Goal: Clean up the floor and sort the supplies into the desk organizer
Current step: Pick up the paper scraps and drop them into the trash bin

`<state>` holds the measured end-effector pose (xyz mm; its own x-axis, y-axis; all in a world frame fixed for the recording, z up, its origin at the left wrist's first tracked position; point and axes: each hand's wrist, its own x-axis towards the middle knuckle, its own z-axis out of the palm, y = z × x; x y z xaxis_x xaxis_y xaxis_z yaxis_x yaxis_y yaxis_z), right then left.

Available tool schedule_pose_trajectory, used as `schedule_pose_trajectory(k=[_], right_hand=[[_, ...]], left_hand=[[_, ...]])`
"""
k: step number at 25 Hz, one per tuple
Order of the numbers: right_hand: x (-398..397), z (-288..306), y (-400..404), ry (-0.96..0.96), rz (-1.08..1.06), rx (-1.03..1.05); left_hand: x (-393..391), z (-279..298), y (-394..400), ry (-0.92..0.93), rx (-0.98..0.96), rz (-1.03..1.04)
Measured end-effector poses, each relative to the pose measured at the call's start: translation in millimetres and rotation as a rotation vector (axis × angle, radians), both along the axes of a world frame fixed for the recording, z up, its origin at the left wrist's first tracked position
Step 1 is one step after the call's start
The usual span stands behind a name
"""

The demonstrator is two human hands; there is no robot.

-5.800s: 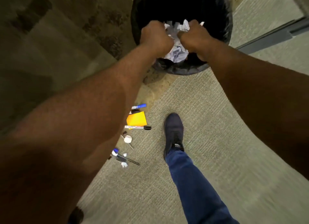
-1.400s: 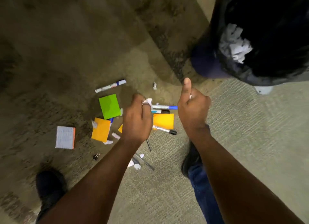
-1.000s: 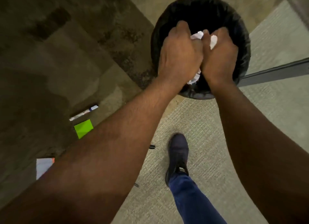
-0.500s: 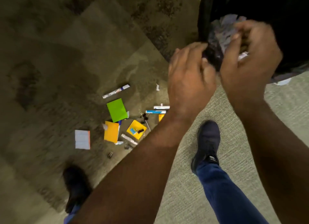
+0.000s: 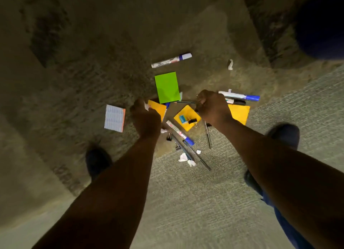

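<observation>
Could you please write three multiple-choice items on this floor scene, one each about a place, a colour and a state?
1. Where does the lined white notepad lie?
A. left of the left hand
B. under the right hand
C. on the shoe

2. What colour is the square sticky-note pad below the topmost white marker?
A. pink
B. bright green
C. blue

3. What is the left hand doing?
A. lying flat on the carpet
B. holding a marker
C. pinching a white paper scrap

Key: 1 A, the notepad sits beyond that hand's left side; 2 B, it is plainly green; 3 C, the scrap shows at its fingers.
</observation>
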<state>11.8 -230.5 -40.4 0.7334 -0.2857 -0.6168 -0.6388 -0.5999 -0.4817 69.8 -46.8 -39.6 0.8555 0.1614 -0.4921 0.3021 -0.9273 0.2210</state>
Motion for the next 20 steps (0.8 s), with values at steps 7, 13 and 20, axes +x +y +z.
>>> schedule_pose_trajectory(k=[7, 13, 20], right_hand=[[27.9, -66.8, 58.3, 0.027, -0.036, -0.101], [34.4, -78.7, 60.0, 0.035, 0.061, -0.201], [18.7, -53.9, 23.7, -0.177, -0.121, -0.273]], left_hand=[[13.4, -76.7, 39.9, 0.11, -0.064, -0.233], [18.3, -74.5, 50.7, 0.018, -0.147, -0.128], [-19.0, -37.2, 59.8, -0.078, -0.018, -0.266]])
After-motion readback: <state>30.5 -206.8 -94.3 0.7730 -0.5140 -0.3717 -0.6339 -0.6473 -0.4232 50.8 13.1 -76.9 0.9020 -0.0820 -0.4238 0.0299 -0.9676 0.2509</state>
